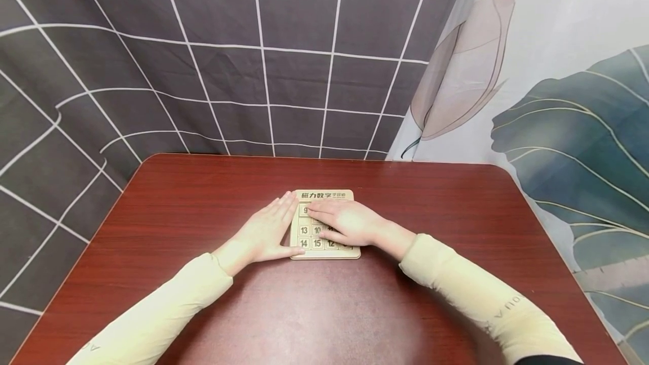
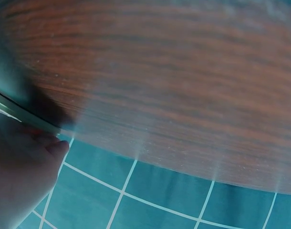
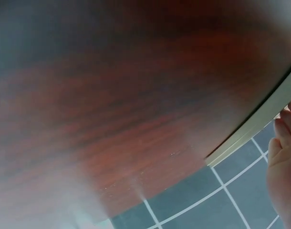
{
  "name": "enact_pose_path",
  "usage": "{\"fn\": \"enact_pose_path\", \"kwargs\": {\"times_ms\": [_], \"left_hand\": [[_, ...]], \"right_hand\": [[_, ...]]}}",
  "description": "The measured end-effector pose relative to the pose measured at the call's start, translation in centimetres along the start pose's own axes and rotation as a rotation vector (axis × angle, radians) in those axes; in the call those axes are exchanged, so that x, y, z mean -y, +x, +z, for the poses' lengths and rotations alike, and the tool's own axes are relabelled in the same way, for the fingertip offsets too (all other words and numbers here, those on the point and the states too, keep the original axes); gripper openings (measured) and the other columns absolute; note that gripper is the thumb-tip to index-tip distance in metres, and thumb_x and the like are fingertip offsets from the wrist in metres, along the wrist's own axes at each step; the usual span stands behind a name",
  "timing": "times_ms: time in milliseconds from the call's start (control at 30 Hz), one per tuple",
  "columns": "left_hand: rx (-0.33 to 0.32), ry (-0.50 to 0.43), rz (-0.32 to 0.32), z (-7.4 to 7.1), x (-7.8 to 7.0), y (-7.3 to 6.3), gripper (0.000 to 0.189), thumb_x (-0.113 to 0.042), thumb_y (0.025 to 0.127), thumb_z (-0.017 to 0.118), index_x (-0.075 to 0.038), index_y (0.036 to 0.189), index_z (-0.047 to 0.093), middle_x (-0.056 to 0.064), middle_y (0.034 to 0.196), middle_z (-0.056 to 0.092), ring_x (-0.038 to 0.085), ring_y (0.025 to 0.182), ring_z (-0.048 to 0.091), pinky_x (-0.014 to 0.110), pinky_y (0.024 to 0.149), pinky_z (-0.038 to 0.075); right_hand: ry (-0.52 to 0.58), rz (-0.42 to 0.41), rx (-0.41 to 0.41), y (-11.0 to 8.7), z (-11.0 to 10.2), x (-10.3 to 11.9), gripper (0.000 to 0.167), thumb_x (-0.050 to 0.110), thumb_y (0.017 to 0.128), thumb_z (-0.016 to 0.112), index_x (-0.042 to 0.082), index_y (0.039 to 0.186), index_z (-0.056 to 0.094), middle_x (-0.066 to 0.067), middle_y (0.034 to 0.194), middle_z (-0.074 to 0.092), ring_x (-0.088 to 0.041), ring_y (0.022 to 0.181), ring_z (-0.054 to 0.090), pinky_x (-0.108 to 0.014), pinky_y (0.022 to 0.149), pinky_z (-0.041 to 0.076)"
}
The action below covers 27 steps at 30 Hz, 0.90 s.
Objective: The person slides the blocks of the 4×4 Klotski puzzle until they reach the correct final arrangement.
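Observation:
A pale number sliding puzzle [image 1: 324, 254] lies flat on the table, with dark lettering along its top. My left hand [image 1: 269, 232] rests against its left edge, fingers straight and thumb at the lower left corner. Across the upper tiles lies my right hand [image 1: 355, 222], its fingers extended over them and hiding several. Tiles reading 13, 10, 14, 15 and 12 show below, and a 9 at upper left. The left wrist view catches part of the left hand [image 2: 21, 176] beside the puzzle's edge [image 2: 28, 117]. In the right wrist view, the right hand [image 3: 286, 167] appears by the puzzle's side [image 3: 269, 109].
The reddish-brown wooden table [image 1: 203, 207] extends around the puzzle. Behind it hangs a dark grey curtain [image 1: 299, 78] with a white grid. A light curtain with leaf shapes [image 1: 568, 128] hangs at the right.

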<state>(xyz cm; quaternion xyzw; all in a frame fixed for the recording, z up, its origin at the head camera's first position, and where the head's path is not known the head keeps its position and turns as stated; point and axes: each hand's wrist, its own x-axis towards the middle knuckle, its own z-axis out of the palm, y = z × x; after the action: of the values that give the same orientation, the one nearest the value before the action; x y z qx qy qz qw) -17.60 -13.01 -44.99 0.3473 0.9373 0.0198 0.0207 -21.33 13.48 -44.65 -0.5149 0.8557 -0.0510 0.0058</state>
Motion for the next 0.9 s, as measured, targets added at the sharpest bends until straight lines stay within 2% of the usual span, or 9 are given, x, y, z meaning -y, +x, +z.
{"fn": "enact_pose_path", "kwargs": {"times_ms": [333,667,900], "left_hand": [[0.003,-0.005,0.001,0.0,0.0,0.0,0.112,-0.072,0.094,0.061,0.012,0.162,0.029,0.028,0.171,0.03,0.039,0.162,0.028,0.047,0.133,0.03],[-0.007,-0.007,-0.002,0.1,0.0,-0.1,0.112,-0.072,0.093,0.061,0.012,0.161,0.03,0.028,0.17,0.031,0.04,0.162,0.028,0.048,0.133,0.031],[-0.01,-0.013,0.0,0.1,0.0,-0.2,0.112,-0.071,0.093,0.062,0.012,0.161,0.03,0.028,0.171,0.03,0.039,0.162,0.029,0.048,0.133,0.031]], "right_hand": [[-0.006,0.011,0.008,0.5,-0.1,-0.3,0.057,0.038,0.109,0.057,0.007,0.157,0.053,-0.01,0.163,0.053,-0.025,0.154,0.048,-0.042,0.131,0.036],[-0.052,-0.126,-0.03,-1.2,-0.1,2.3,0.059,0.038,0.106,0.061,0.007,0.156,0.053,-0.009,0.16,0.056,-0.024,0.151,0.052,-0.041,0.127,0.042],[-0.073,-0.149,-0.047,-1.7,0.0,2.6,0.059,0.039,0.106,0.062,0.007,0.155,0.054,-0.009,0.159,0.057,-0.023,0.15,0.053,-0.041,0.126,0.043]]}}
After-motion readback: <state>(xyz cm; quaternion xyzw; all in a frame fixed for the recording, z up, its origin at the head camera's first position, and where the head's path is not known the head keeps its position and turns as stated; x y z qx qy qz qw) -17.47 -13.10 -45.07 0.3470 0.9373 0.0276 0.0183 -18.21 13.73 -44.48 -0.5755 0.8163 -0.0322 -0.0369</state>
